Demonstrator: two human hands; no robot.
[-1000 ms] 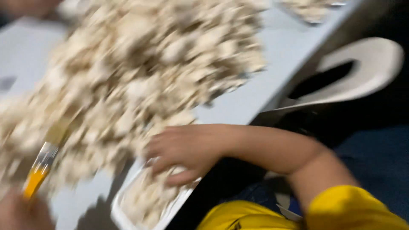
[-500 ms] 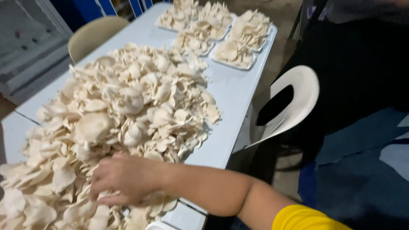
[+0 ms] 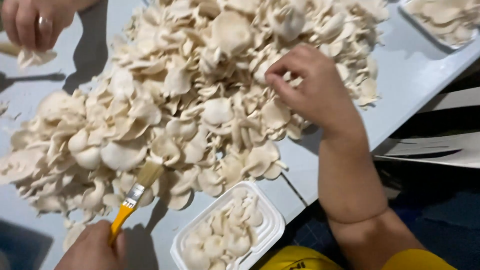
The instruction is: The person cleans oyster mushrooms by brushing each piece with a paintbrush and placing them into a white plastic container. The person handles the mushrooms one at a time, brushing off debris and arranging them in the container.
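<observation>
Mushrooms [image 3: 200,100] heaped between tray [image 3: 272,230], brush [image 3: 135,192], right hand [image 3: 310,90].

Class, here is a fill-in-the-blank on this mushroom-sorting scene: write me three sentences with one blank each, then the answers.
1. The left hand holds a ____ with a yellow handle.
2. The right hand reaches into the pile of oyster mushrooms on the ____.
3. The white tray nearest the person holds ____.

Missing words: brush; table; mushrooms
</observation>
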